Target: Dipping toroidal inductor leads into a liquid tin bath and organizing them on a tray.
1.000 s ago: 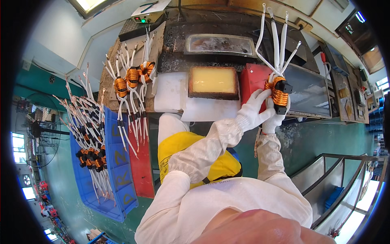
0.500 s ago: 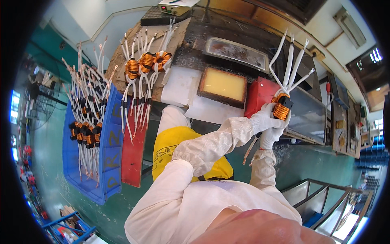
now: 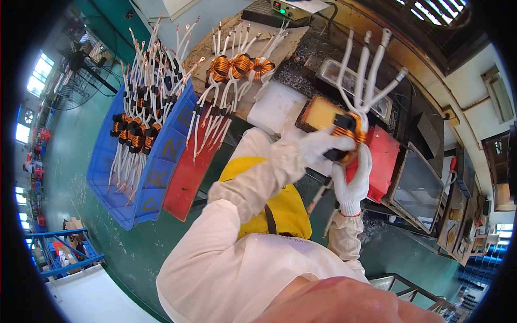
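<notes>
A copper-wound coil (image 3: 355, 128) with black pieces on it is held up in front of me. Its long white sleeved leads (image 3: 364, 72) point away and end in metal lugs; other leads hang below. White gloves cover both hands. My left hand (image 3: 322, 145) grips the coil from the left, fingers closed on its near side. From below, my right hand (image 3: 353, 185) closes around the coil's lower right, its fingers partly behind it. Just beyond the coil, partly covered by it, sits a dark-rimmed rectangular tray with pale yellow contents (image 3: 322, 113).
Three similar coils (image 3: 240, 66) lie on a board at the bench's far left. A blue bin (image 3: 167, 177) full of coils stands left, beside a red panel (image 3: 188, 180). A red box (image 3: 383, 159) and a glass-topped frame (image 3: 414, 188) are at right. A metal tray (image 3: 385, 107) lies behind.
The coil and both hands have moved left, from over the red box to near the yellow-filled tray. The coil has turned in my grip. The view has swung to the right.
</notes>
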Demonstrator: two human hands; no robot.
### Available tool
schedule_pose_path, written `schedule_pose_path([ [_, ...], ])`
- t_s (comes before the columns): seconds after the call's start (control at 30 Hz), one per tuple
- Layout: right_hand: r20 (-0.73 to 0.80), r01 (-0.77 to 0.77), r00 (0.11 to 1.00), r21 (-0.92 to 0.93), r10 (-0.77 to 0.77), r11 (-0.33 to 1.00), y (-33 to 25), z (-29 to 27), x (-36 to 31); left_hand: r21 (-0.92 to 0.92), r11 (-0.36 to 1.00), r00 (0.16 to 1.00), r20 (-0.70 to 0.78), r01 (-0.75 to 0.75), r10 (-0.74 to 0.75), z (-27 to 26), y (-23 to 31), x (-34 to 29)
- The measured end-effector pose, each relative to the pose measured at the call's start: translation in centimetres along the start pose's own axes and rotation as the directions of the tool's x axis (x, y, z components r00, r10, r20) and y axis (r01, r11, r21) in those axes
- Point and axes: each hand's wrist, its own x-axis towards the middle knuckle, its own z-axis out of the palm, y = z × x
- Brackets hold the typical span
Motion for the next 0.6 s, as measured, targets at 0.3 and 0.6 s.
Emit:
schedule_pose_path([
  [0.3,-0.02,-0.17,0.985,-0.253,0.171,0.952,8.5,-3.1,-1.0,0.343,0.936,0.925,-0.375,0.077,0.062,-7.2,17.8,-8.4],
  [0.6,-0.024,-0.111,0.993,-0.464,0.112,0.879,13.8,-2.0,-3.0,0.469,0.872,0.784,-0.591,0.141,0.191,-15.1,26.0,-9.2],
])
